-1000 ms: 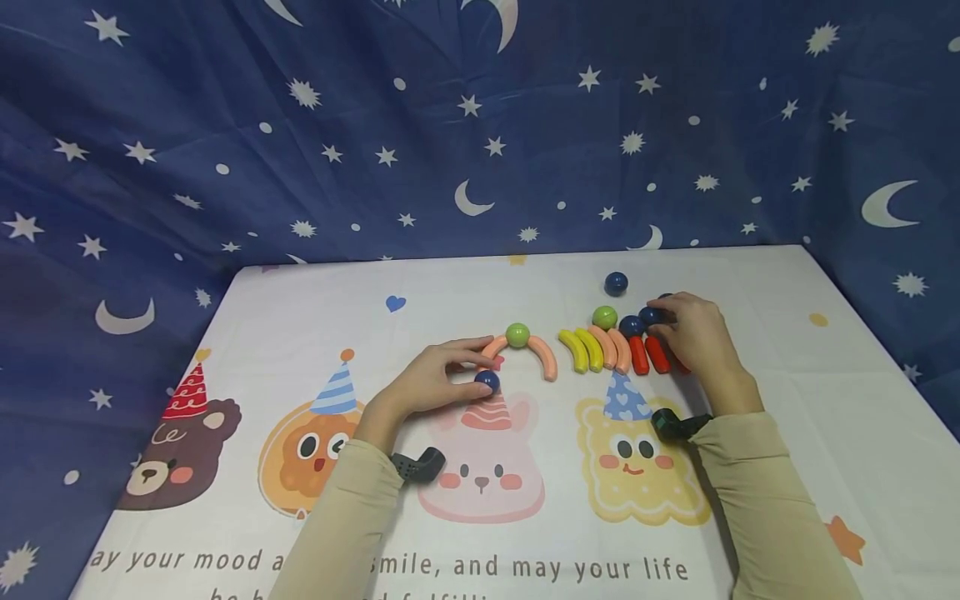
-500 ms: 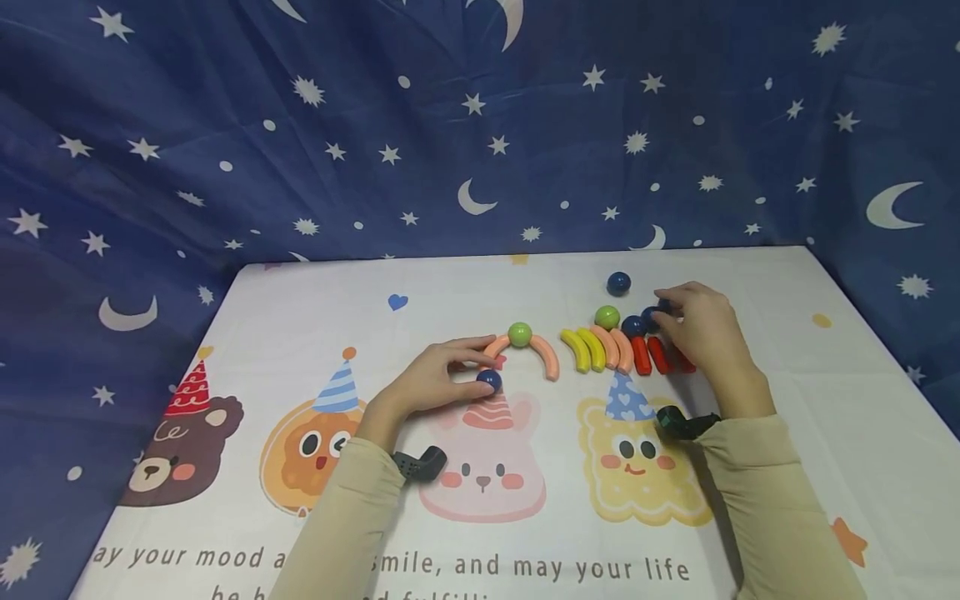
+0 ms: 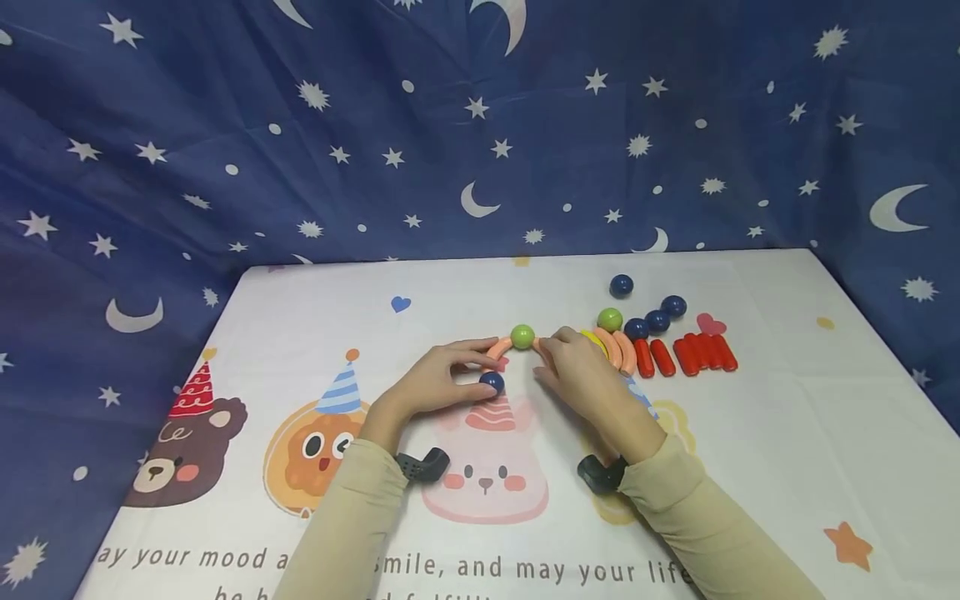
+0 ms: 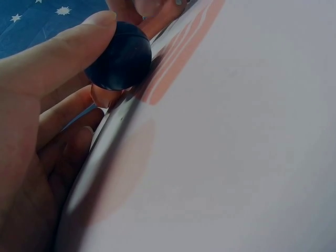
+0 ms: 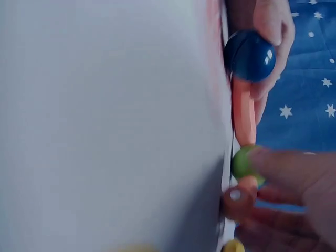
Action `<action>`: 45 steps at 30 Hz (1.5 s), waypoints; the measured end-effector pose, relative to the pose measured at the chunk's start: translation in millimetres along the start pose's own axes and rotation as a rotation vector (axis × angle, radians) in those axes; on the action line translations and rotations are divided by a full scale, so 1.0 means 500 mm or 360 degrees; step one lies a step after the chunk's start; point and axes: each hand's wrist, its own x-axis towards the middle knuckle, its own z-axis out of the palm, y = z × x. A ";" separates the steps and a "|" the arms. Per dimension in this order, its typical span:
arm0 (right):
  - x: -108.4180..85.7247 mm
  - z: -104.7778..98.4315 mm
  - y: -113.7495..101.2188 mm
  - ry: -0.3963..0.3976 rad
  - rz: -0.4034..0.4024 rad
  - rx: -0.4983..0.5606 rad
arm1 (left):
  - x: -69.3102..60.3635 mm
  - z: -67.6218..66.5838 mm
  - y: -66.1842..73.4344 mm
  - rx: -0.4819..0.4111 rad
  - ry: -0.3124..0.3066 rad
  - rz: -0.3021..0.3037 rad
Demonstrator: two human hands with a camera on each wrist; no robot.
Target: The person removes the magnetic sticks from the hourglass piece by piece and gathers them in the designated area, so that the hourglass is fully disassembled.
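Observation:
At the table's middle, my left hand [image 3: 431,379] holds a dark blue ball [image 3: 492,382], its thumb on the ball and its fingers behind. The ball meets one end of a curved pink sausage-shaped piece [image 5: 243,113]. A green ball [image 3: 522,337] sits at that piece's other end, with a second pink piece [image 5: 240,200] beyond it. My right hand [image 3: 588,379] is at this second piece, thumb and fingers apart on either side of it, the thumb in front of the green ball in the blurred right wrist view. In the head view the hand hides most of the piece.
Right of the hands are a partly covered yellow curved piece [image 3: 594,340], pink curved pieces [image 3: 613,352], several red sausage-shaped pieces [image 3: 703,353], a green ball [image 3: 610,319] and several blue balls [image 3: 657,321]. One blue ball [image 3: 621,286] lies farther back. A starry blue curtain [image 3: 420,125] stands behind the table.
My right hand has left the blue balls and red pieces and swung left to the right-hand pink piece, uncovering more red pieces. My left hand stays at its blue ball.

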 end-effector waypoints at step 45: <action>-0.055 -0.190 0.275 -0.0056 0.0729 0.0386 | 0.001 0.004 -0.004 -0.0033 0.0008 -0.0015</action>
